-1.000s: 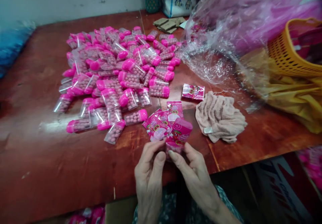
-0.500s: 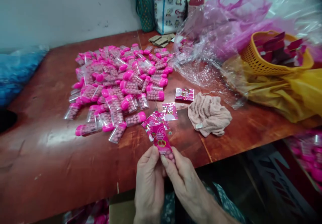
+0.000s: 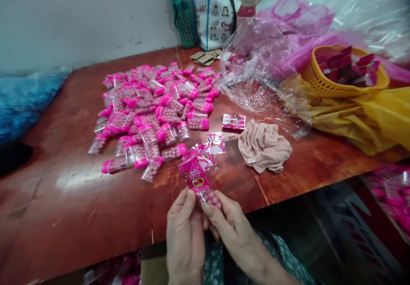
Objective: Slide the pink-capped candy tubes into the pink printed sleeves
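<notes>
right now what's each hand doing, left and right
left hand: closed on the pink-labelled clear candy tube
right hand: closed on the same tube's lower end

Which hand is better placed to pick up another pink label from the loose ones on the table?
Probably the left hand. Both hands hold the labelled candy tube; the right hand has the fuller grip on its lower end, and the loose labels lie just beyond the left fingertips.

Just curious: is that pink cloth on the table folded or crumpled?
Crumpled: the pink cloth lies bunched in uneven wrinkles on the table.
</notes>
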`<state>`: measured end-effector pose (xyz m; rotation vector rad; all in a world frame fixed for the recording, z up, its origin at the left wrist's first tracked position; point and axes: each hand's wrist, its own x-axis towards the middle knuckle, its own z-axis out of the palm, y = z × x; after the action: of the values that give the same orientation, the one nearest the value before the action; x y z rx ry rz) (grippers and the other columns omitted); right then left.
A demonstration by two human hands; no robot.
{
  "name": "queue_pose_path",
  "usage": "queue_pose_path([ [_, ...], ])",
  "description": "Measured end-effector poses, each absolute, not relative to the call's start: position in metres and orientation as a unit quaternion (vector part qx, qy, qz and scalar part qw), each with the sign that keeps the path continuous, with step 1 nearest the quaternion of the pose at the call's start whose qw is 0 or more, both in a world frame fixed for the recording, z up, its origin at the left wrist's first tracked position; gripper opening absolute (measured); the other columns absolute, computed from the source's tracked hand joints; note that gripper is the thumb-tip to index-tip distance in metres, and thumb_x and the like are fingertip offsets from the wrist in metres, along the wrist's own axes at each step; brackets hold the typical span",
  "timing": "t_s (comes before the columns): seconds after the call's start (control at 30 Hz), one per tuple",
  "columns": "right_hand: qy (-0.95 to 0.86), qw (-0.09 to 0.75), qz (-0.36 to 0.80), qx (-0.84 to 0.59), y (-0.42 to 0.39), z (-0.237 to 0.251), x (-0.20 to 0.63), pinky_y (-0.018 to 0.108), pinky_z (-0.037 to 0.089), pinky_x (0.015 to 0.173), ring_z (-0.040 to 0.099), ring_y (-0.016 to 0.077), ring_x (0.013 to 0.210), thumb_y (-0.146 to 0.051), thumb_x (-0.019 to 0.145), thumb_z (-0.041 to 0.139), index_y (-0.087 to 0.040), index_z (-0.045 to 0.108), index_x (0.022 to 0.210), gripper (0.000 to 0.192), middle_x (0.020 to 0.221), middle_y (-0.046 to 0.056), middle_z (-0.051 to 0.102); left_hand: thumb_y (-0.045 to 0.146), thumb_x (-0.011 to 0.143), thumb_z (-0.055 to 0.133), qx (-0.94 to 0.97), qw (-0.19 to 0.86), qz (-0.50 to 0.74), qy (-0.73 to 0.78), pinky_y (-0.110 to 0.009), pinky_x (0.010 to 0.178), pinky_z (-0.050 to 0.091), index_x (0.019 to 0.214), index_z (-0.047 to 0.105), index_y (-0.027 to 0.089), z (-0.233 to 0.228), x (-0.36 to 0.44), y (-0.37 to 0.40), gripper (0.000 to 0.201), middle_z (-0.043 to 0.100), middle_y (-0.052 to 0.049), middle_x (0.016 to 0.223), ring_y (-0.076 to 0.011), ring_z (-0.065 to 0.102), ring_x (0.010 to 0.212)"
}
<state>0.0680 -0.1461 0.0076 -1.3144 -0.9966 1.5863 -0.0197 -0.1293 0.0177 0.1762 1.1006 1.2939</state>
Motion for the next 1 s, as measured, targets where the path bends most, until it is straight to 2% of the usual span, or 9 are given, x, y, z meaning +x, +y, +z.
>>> queue_pose_path([
  [0.1, -0.381, 0.429, 0.567, -0.591, -0.155, 0.005, 0.064, 0.024, 0.045, 0.065, 0.054, 0.0152, 0.073, -0.045, 0.081, 0.053, -0.018, 0.055, 0.090, 0.029, 0.079, 0.003, 0.056, 0.023, 0.069, 0.068, 0.071, 0.662, 0.570, 0.481, -0.014, 0.036, 0.035, 0.070, 0.065, 0.012, 0.017, -0.016, -0.131, 0.011, 0.061, -0.001, 0.059, -0.0047, 0.046, 0.042],
  [0.27, -0.383, 0.456, 0.573, -0.563, -0.155, 0.008, 0.060, 0.020, 0.043, 0.051, 0.048, 0.0117, 0.059, -0.047, 0.084, 0.047, -0.017, 0.055, 0.081, 0.031, 0.066, 0.000, 0.051, 0.026, 0.068, 0.069, 0.070, 0.663, 0.562, 0.489, -0.012, 0.037, 0.035, 0.068, 0.067, 0.012, 0.018, -0.011, -0.137, 0.014, 0.062, -0.001, 0.058, -0.0035, 0.044, 0.040],
  [0.4, -0.338, 0.467, 0.634, -0.515, -0.146, 0.009, 0.057, 0.017, 0.039, 0.048, 0.045, 0.0081, 0.055, -0.046, 0.085, 0.046, -0.016, 0.052, 0.080, 0.031, 0.065, -0.002, 0.048, 0.027, 0.067, 0.070, 0.091, 0.650, 0.555, 0.511, -0.013, 0.032, 0.033, 0.067, 0.065, 0.014, 0.021, -0.015, -0.135, 0.014, 0.049, 0.005, 0.041, -0.0029, 0.036, 0.030],
  [0.47, -0.292, 0.469, 0.701, -0.451, -0.143, 0.007, 0.056, 0.016, 0.034, 0.041, 0.039, 0.0053, 0.046, -0.046, 0.087, 0.043, -0.016, 0.049, 0.081, 0.030, 0.060, -0.005, 0.044, 0.029, 0.068, 0.069, 0.089, 0.651, 0.551, 0.514, -0.015, 0.034, 0.037, 0.067, 0.064, 0.014, 0.022, -0.018, -0.131, 0.015, 0.048, 0.006, 0.040, -0.0044, 0.039, 0.030],
  [0.57, -0.213, 0.457, 0.794, -0.340, -0.141, 0.003, 0.053, 0.014, 0.028, 0.035, 0.029, 0.0027, 0.037, -0.045, 0.089, 0.041, -0.018, 0.045, 0.079, 0.029, 0.054, -0.007, 0.041, 0.033, 0.067, 0.070, 0.064, 0.647, 0.562, 0.511, -0.019, 0.047, 0.048, 0.070, 0.065, 0.014, 0.023, -0.023, -0.124, 0.020, 0.061, 0.000, 0.055, -0.0098, 0.055, 0.046],
  [0.67, -0.146, 0.450, 0.837, -0.275, -0.141, 0.000, 0.053, 0.012, 0.028, 0.032, 0.025, 0.0019, 0.035, -0.042, 0.089, 0.043, -0.017, 0.045, 0.077, 0.028, 0.052, -0.008, 0.039, 0.035, 0.069, 0.068, 0.043, 0.696, 0.526, 0.487, -0.024, 0.058, 0.052, 0.082, 0.067, 0.013, 0.023, -0.029, -0.119, 0.026, 0.068, -0.005, 0.072, -0.0156, 0.063, 0.064],
  [0.8, -0.107, 0.445, 0.861, -0.223, -0.141, 0.000, 0.056, 0.012, 0.027, 0.031, 0.020, 0.0016, 0.033, -0.038, 0.093, 0.037, -0.016, 0.049, 0.078, 0.029, 0.048, -0.008, 0.039, 0.045, 0.074, 0.060, 0.022, 0.774, 0.462, 0.432, -0.029, 0.064, 0.053, 0.095, 0.066, 0.013, 0.017, -0.034, -0.119, 0.038, 0.069, -0.009, 0.080, -0.0185, 0.065, 0.070],
  [1.0, -0.081, 0.442, 0.867, -0.214, -0.146, 0.004, 0.056, 0.012, 0.027, 0.030, 0.020, 0.0012, 0.032, -0.040, 0.091, 0.040, -0.015, 0.051, 0.080, 0.030, 0.047, -0.008, 0.039, 0.050, 0.069, 0.063, 0.032, 0.806, 0.455, 0.377, -0.031, 0.066, 0.053, 0.091, 0.068, 0.013, 0.008, -0.032, -0.127, 0.043, 0.069, -0.009, 0.077, -0.0200, 0.065, 0.071],
])
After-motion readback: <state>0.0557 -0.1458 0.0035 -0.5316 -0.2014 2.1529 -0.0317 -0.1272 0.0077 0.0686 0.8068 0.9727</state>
